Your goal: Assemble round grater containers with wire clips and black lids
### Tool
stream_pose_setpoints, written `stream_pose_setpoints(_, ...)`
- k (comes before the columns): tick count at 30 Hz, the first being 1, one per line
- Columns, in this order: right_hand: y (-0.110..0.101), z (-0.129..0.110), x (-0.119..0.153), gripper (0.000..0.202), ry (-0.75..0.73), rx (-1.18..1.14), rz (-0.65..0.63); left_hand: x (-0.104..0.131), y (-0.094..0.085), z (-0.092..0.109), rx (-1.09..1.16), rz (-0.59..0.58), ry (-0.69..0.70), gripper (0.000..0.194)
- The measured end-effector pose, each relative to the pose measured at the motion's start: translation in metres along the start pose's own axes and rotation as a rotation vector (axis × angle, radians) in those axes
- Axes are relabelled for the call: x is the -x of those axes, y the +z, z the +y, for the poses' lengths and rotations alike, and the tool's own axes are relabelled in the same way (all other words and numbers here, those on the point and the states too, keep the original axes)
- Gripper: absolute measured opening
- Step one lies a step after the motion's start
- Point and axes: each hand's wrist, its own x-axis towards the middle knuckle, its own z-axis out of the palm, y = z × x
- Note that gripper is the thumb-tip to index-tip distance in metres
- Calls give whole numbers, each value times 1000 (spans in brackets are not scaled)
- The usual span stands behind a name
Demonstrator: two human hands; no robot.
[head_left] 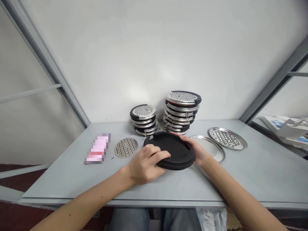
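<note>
A round black dish-like piece [176, 147] with a thick raised rim is held tilted above the table, in front of two stacks. My left hand [148, 163] grips its near left edge, thumb below and fingers over the rim. On the far right side, my right hand [196, 149] is closed around the edge, its fingers partly hidden behind the piece. A flat perforated metal disc [125, 148] lies to the left. To the right are a shallow round metal plate [211, 149], partly covered by my right hand and arm, and a metal grater plate [227, 138].
Behind stand a shorter stack [144, 111] and a taller stack [182, 97] of round metal graters with black rims and wire clips. A blurred pink phone-like object [98, 148] lies left on the grey table [72, 179]. Papers [288, 130] sit beyond the right frame post.
</note>
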Motion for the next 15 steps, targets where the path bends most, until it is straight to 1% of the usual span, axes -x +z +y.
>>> stream_pose_setpoints(2,-5,2,-2,46,23,-55,67,-3,-7,3,38,22,9,30)
stream_pose_setpoints(4,-6,2,-3,47,48,-88,139,-2,-23,6,53,50,-74,34)
stream_pose_setpoints(5,-6,2,-3,48,66,-109,170,0,-34,6,30,55,-128,34)
stream_pose_setpoints(6,-5,1,-3,47,89,-137,194,4,-47,4,-16,32,-192,33)
stream_pose_setpoints(7,-5,0,-3,47,114,-170,214,9,-61,0,-108,41,-261,32)
stream_pose_setpoints(8,-4,0,-2,46,137,-200,231,15,-75,-7,-236,88,-312,32)
stream_pose_setpoints(9,-3,0,-2,44,155,-224,244,21,-89,-17,-367,120,-323,32)
stream_pose_setpoints(11,-2,0,-3,42,170,-251,254,36,-112,-42,-474,195,-287,37)
stream_pose_setpoints(12,-1,0,-3,42,172,-258,257,44,-120,-57,-550,209,-305,42)
stream_pose_setpoints(14,0,1,-4,42,186,-261,249,59,-127,-88,-586,179,-303,51)
stream_pose_setpoints(15,1,2,-4,43,196,-259,243,67,-126,-102,-583,122,-356,55)
